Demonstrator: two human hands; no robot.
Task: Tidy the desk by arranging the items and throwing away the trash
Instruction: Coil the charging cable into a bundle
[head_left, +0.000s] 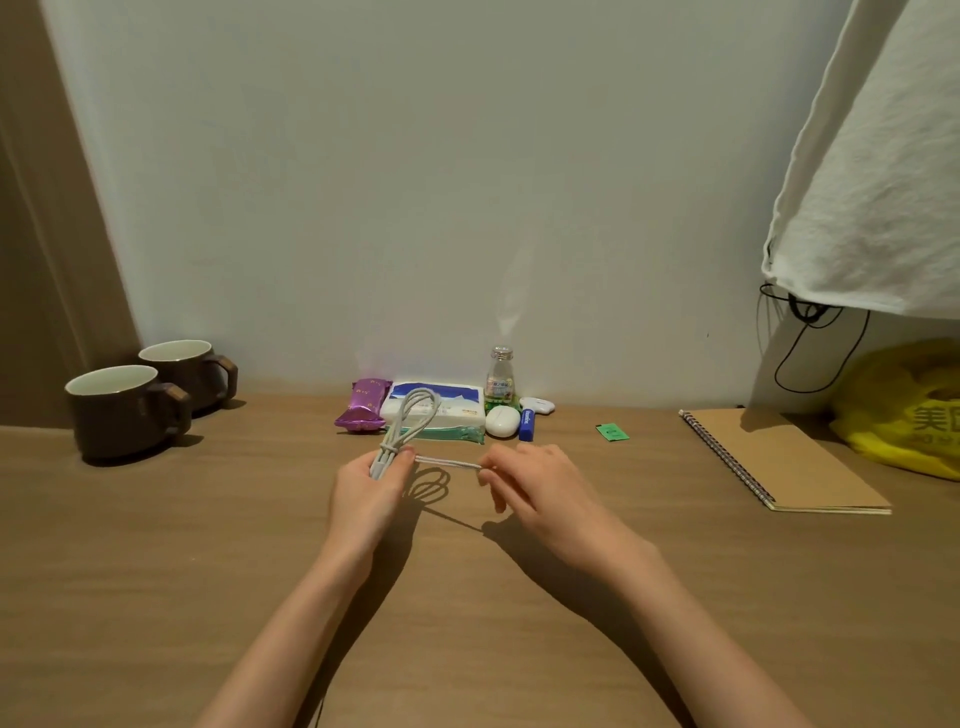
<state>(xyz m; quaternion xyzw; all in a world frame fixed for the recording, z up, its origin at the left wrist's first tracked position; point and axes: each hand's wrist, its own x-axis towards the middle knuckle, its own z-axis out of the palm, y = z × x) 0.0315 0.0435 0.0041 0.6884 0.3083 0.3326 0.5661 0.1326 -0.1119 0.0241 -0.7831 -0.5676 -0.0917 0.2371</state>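
Above the wooden desk (208, 545) my left hand (366, 488) grips a looped white cable (413, 415) at its bundled end, the loops pointing away from me. My right hand (530, 483) pinches the cable's free end, which is stretched taut between the two hands. Against the wall behind lie a purple snack wrapper (362, 405), a tissue pack (447, 410), a small glass bottle (500, 376), a white oval case (503, 421), a blue tube (527, 425) and a small white item (537, 404). A green scrap (612, 432) lies further right.
Two brown mugs (124, 410) stand at the back left. A spiral notebook (779, 457) lies at the right, with a yellow plastic bag (904, 410) behind it. A white cloth (872, 208) hangs at the upper right over black cords (810, 343).
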